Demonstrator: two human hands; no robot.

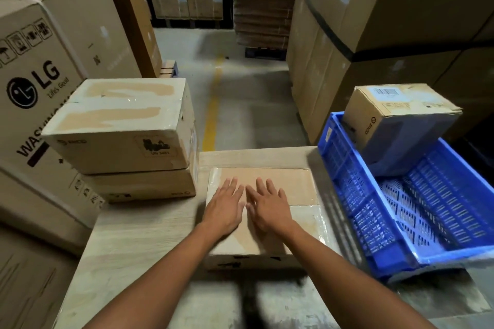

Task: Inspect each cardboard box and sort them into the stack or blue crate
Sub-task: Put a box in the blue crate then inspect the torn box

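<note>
Cardboard box under two flat palms, midway between stack and crate.
Both the left hand and the right hand lay side by side on the taped top of the box, fingers straight and spread, gripping nothing. They were seemingly pressing the lid to feel whether seal and board were sound. The box sat on the desk directly before the person, between the two-box stack at the left and the blue crate at the right, so either destination was in easy reach once it was judged. A second box already leaned tilted in the crate's far corner, propped against its wall.
</note>
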